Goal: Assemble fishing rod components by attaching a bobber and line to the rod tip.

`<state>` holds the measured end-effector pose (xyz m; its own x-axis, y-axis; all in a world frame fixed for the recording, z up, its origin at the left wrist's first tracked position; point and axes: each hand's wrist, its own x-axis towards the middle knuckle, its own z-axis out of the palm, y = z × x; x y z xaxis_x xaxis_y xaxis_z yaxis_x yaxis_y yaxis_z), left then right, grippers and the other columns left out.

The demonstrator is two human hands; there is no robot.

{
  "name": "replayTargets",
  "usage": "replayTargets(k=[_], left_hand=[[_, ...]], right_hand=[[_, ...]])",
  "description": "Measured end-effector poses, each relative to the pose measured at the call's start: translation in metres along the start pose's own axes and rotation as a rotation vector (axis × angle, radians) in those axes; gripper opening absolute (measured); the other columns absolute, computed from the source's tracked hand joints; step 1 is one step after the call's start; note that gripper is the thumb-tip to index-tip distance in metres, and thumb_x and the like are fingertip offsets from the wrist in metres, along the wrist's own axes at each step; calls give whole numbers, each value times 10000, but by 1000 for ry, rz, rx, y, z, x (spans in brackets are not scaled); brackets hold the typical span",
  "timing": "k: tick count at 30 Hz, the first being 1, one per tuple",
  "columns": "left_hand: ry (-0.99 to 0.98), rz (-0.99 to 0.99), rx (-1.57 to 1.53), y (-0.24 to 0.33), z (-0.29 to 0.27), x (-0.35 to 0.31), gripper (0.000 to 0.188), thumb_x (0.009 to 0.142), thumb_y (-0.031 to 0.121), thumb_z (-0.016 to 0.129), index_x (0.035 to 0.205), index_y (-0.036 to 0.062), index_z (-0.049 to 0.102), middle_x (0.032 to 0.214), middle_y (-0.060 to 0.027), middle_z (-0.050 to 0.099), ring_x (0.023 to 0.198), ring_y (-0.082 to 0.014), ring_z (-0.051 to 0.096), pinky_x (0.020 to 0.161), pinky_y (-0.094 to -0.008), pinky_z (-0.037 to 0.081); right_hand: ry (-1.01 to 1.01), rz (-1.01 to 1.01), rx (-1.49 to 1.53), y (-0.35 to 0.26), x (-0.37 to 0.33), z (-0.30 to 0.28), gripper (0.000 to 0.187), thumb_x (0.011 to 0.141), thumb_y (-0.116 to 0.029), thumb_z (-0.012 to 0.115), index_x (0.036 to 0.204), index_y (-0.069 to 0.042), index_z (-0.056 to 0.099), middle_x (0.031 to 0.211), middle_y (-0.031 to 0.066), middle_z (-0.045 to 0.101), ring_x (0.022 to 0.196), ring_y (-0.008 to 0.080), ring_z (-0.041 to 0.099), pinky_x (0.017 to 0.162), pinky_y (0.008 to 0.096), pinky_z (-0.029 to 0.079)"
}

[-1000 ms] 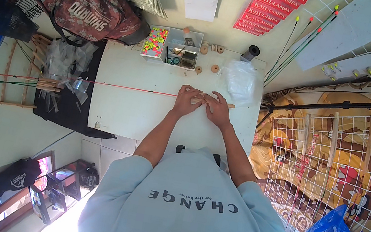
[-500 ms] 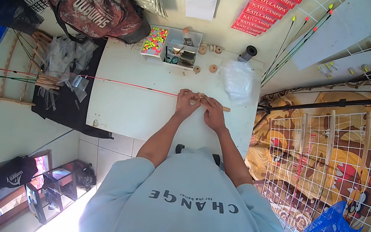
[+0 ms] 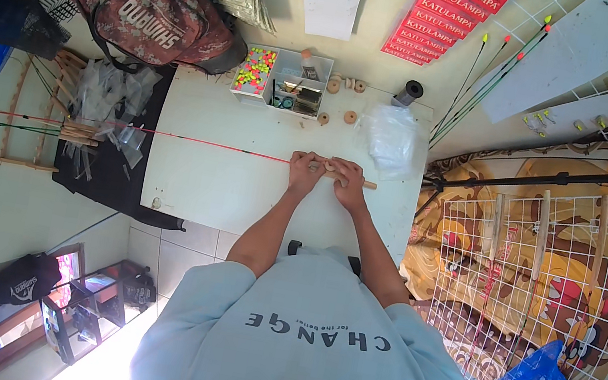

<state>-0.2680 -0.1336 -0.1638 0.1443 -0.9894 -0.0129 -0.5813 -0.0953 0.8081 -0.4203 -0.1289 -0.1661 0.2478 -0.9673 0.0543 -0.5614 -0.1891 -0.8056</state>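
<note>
A thin red fishing rod [image 3: 234,149] lies crosswise over the white table, its light wooden handle [image 3: 367,185] at the right end. My left hand [image 3: 303,175] is closed with bent fingers around the rod where the red part meets the handle. Close beside it, my right hand [image 3: 348,185] has its fingers curled on the wooden handle, and the handle's tip sticks out past it. Between my fingertips shows a small wooden-coloured piece [image 3: 329,165]; its shape is partly hidden by the fingers.
At the table's back stand a white divided box [image 3: 258,99] with bright beads and tools, wooden spools [image 3: 350,118], a black roll [image 3: 409,92] and clear plastic bags [image 3: 387,141]. Left are a camouflage bag [image 3: 161,6] and a bundle of rods [image 3: 80,130]; right, a white wire grid [image 3: 552,258].
The fingers of both hands have shifted a little on the handle. The rod stays in nearly the same place, and the whole view has moved slightly.
</note>
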Motion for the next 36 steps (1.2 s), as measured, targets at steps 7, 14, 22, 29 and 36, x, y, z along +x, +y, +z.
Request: replayTargets(k=[7,14,22,29,36], left_hand=[[-74,-73,-47,-7,-3,10,114,738,165,707,845,126,698,875,-44,659,988,-261,494,923,-396,396],[-77,-13,-43,-10,-4,7,141,729,147,711,870,149,712,886,-23,664,1001,-254,493,933,-386,394],[-134,174,-70,-4,-21,3,278,746,128,698,1022,144,663,1026,-23,644,1076,-266,453,957,-384,384],[-25,279,300,-1,-37,-15,231,761,233,721,956,143,633,976,-24,583,1053,-255,449,940,-382,369],[4,135,171,-3,-33,-42,141,805,237,697,873,136,626,829,-21,553,924,-231,495,842,-365,430]], right_hand=[[17,165,117,-4,9,1,540,663,94,539,1122,-176,632,1182,24,583,1148,263,445,972,393,436],[-29,225,86,-15,13,-8,535,666,97,539,1120,-177,614,1177,27,552,1137,269,440,972,395,392],[107,-44,87,-5,0,-13,449,708,40,578,1109,-161,601,1112,60,557,1099,302,441,934,403,377],[104,-112,-388,-16,-14,-25,268,756,-41,647,1002,-143,675,947,18,607,1014,251,485,861,388,369],[255,-35,-403,-18,-19,-23,249,771,-58,612,984,-160,690,916,-15,616,879,211,520,796,372,371]])
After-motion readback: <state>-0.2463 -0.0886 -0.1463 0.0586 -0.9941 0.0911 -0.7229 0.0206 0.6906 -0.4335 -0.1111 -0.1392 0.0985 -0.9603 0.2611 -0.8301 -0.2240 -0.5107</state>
